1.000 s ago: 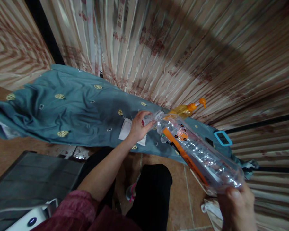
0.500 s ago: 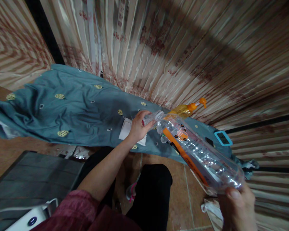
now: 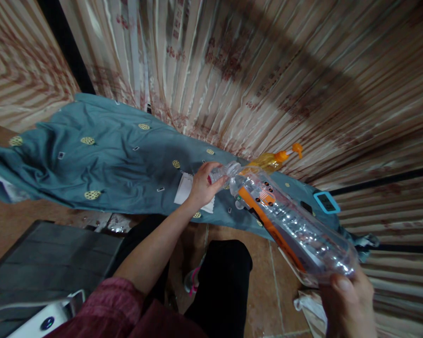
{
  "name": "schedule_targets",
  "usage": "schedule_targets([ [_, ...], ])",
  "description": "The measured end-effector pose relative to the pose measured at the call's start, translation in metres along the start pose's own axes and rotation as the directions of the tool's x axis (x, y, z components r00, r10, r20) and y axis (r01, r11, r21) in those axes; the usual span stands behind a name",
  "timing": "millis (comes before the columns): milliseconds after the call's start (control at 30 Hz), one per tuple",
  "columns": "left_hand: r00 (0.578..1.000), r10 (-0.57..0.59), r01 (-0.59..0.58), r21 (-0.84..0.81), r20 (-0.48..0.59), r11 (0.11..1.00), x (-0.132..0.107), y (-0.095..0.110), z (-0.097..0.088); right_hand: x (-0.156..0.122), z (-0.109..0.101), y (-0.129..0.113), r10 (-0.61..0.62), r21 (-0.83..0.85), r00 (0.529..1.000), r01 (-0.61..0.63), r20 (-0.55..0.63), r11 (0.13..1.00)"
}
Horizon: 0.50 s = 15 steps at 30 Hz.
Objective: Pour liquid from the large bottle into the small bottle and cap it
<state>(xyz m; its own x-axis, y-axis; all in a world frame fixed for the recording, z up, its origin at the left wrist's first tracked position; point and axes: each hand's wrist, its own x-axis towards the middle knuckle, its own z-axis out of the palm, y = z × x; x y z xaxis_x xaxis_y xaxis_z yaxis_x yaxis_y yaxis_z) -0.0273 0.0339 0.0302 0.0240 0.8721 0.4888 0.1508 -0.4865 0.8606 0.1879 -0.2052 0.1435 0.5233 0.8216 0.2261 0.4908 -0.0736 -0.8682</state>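
Note:
A large clear plastic bottle (image 3: 296,216) with an orange label slants across the view above the cloth-covered surface, its narrow end towards the left. My right hand (image 3: 350,303) grips its wide base at the lower right. Closed round the clear, ribbed narrow end is my left hand (image 3: 202,188), a spot of red showing beside its fingers. Whether that end is a separate piece from the bottle I cannot tell. Beneath my left hand lies a white packet or folded tissue (image 3: 184,189). Behind the bottle, a yellow pump bottle (image 3: 268,162) with an orange pump head is partly hidden.
A green-blue cloth (image 3: 113,159) with pineapple prints covers the long narrow surface. At its right end is a blue-framed digital display (image 3: 326,202), near a small dark object (image 3: 306,207). Patterned curtains (image 3: 232,70) hang behind. A dark seat (image 3: 52,258) and a white device (image 3: 42,323) are lower left.

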Motion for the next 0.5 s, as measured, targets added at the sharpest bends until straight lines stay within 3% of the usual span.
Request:
schedule_targets([
  [500,1.000,-0.006,0.006,-0.014,-0.010,1.000,0.0002,0.0003,0.0004,0.0016,0.0008,-0.0038,-0.023,-0.030,1.000,0.024,0.018,0.999],
])
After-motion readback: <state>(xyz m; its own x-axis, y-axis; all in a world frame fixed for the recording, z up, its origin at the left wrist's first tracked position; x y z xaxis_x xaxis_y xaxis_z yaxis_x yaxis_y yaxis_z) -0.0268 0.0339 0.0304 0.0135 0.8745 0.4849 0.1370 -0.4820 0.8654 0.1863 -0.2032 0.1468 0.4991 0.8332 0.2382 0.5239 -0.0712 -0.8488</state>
